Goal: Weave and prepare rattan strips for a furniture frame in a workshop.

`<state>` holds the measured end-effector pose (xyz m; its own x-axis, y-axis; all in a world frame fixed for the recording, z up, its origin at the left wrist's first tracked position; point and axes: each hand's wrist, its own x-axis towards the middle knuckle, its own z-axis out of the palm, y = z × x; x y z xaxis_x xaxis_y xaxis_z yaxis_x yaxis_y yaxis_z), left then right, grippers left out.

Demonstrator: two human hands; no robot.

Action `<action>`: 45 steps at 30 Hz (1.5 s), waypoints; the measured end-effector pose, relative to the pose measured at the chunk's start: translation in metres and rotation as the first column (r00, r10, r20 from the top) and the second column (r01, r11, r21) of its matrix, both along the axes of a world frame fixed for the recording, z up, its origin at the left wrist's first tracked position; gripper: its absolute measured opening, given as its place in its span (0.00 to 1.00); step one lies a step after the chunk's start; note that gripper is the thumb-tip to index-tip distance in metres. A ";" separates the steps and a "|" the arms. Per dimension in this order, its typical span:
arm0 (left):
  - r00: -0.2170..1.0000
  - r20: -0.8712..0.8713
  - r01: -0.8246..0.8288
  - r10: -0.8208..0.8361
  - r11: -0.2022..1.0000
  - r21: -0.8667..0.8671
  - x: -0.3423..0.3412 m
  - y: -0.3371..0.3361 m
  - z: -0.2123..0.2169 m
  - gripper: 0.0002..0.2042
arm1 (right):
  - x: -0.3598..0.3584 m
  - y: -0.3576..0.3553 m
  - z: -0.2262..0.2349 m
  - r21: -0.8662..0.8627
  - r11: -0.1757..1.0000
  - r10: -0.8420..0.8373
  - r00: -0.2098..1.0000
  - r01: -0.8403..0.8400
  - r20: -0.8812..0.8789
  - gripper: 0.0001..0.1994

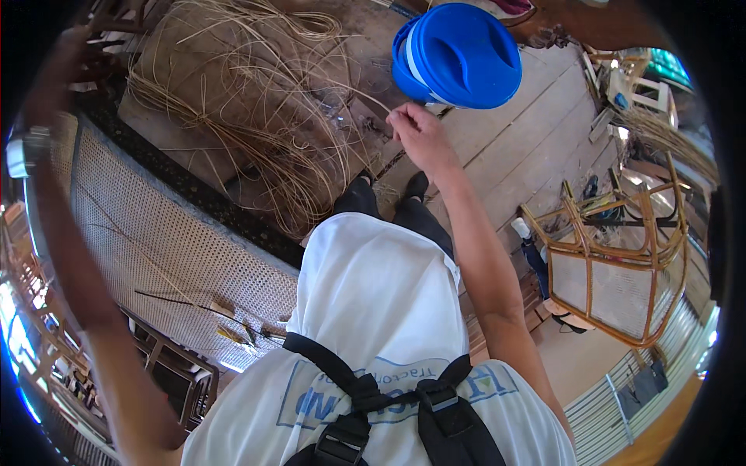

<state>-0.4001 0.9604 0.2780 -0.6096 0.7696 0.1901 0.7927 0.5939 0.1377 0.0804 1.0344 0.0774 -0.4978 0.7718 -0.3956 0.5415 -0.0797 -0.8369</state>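
My right hand [421,138] pinches the end of a long, thin cane strand [371,102], just below a blue lidded bucket [466,56]. From there the strand runs up and left into a loose tangle of cane strands [268,128] spread over the floor. At the far left edge, my left hand [71,60] is raised, dark and smeared by motion, so its fingers do not show clearly. A watch [29,152] is on that wrist.
A sheet of woven cane webbing [167,225] with a dark border lies to my left, with small tools [237,332] on it. A wooden-framed chair [614,260] is at the right, below a bundle of long strands [676,140]. Wooden frames [167,369] stand lower left.
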 end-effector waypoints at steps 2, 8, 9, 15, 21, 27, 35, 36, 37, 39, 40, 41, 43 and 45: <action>0.902 0.300 0.346 -0.311 0.935 -0.073 0.105 -0.011 -0.073 0.10 | 0.002 0.009 0.002 -0.043 0.999 -0.010 0.999 0.012 0.051 0.11; 0.488 0.778 0.657 -0.395 0.753 -0.029 0.276 -0.016 -0.248 0.15 | 0.006 0.017 0.001 0.010 0.998 0.066 0.994 -0.067 0.090 0.12; 0.491 0.765 0.653 -0.418 0.758 -0.005 0.285 -0.016 -0.265 0.15 | 0.005 0.017 0.001 -0.037 0.996 0.079 0.991 -0.075 0.111 0.12; 0.518 0.620 0.703 -0.590 0.706 0.085 0.303 -0.016 -0.323 0.16 | 0.010 0.009 -0.001 0.067 0.994 0.081 0.995 -0.086 0.065 0.11; 0.529 0.714 0.592 -0.459 0.802 0.078 0.300 -0.017 -0.332 0.16 | 0.024 0.005 -0.005 0.065 0.995 0.064 0.988 -0.074 0.139 0.11; 0.714 0.450 0.586 -0.536 0.809 0.034 0.311 -0.019 -0.330 0.13 | 0.031 0.000 -0.007 0.042 0.997 0.052 0.990 -0.058 0.130 0.10; 0.977 0.198 0.201 -0.073 0.616 -0.761 0.167 -0.094 -0.324 0.10 | 0.037 -0.005 -0.008 0.015 0.999 0.026 0.994 -0.028 0.105 0.10; 0.980 0.135 0.199 -0.149 0.635 -0.746 0.126 -0.118 -0.310 0.11 | 0.036 -0.006 -0.010 0.000 1.000 0.021 0.994 -0.021 0.106 0.10; 0.991 0.125 0.049 0.054 0.714 -0.699 0.089 -0.136 -0.297 0.13 | 0.035 -0.008 -0.012 -0.004 1.000 0.028 0.995 -0.028 0.100 0.10; 0.996 -0.072 -0.092 0.059 0.749 -0.656 0.037 -0.176 -0.264 0.17 | 0.033 -0.014 -0.015 -0.008 1.000 0.000 0.998 0.001 0.060 0.10; 0.981 -0.095 -0.187 0.169 0.697 -0.693 0.016 -0.185 -0.244 0.19 | 0.030 -0.018 -0.017 0.005 1.000 0.007 0.999 -0.007 0.035 0.10; 0.957 -0.109 -0.253 0.271 0.585 -0.770 0.007 -0.190 -0.226 0.21 | 0.028 -0.021 -0.018 -0.014 1.000 0.000 1.000 0.000 0.014 0.10; 0.979 -0.077 -0.201 0.187 0.873 -0.443 0.036 -0.197 -0.200 0.22 | 0.020 -0.028 -0.021 -0.027 1.000 -0.009 1.000 0.008 -0.012 0.10; 0.992 0.035 -0.121 0.121 0.993 -0.008 0.091 -0.179 -0.187 0.24 | 0.014 -0.035 -0.021 -0.045 0.998 0.039 0.999 -0.039 0.004 0.10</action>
<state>-0.3094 0.7816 0.0913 -0.7044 0.6909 0.1627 0.7098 0.6858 0.1607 0.0944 0.9995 0.0561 -0.5254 0.7334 -0.4314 0.5486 -0.0955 -0.8306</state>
